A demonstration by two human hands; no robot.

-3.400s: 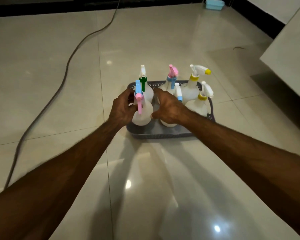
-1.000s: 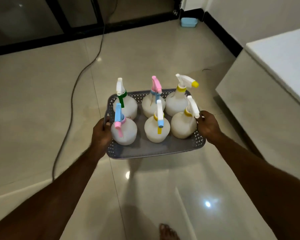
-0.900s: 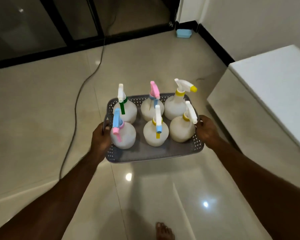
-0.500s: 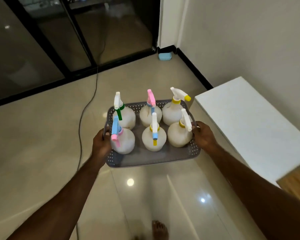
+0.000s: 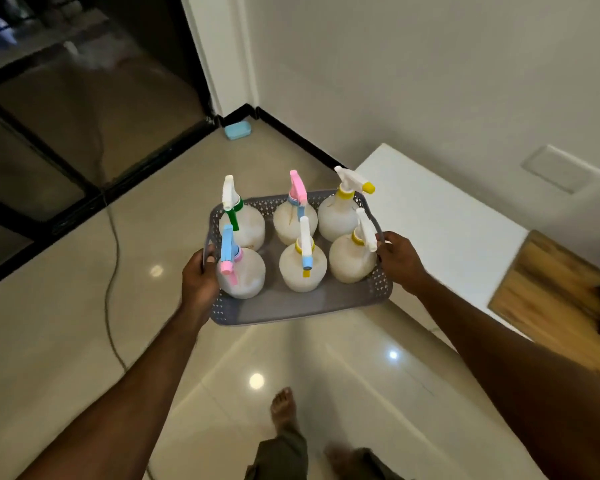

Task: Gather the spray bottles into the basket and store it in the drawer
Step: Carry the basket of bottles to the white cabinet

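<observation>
I hold a grey perforated basket (image 5: pixel 302 306) in the air, well above the floor. My left hand (image 5: pixel 200 278) grips its left handle and my right hand (image 5: pixel 400 261) grips its right handle. Several white spray bottles stand upright inside in two rows. The back row has a green-collared bottle (image 5: pixel 245 225), a pink-headed bottle (image 5: pixel 295 220) and a yellow-nozzled bottle (image 5: pixel 338 216). In the front row are a blue-and-pink one (image 5: pixel 243 273), a blue-triggered one (image 5: pixel 303 268) and a yellow-collared one (image 5: pixel 352 259). No drawer is visible.
A white cabinet top (image 5: pixel 440 220) stands just right of the basket, with a wooden surface (image 5: pixel 548 292) beyond it. A dark cable (image 5: pixel 113 265) runs across the glossy tiled floor on the left. A small blue box (image 5: pixel 238 129) lies by the wall corner. My bare feet (image 5: pixel 284 407) show below.
Both hands went from the bottles to the basket handles and lifted the basket off the floor. I have stood up and turned right, bringing the white cabinet and wall closer.
</observation>
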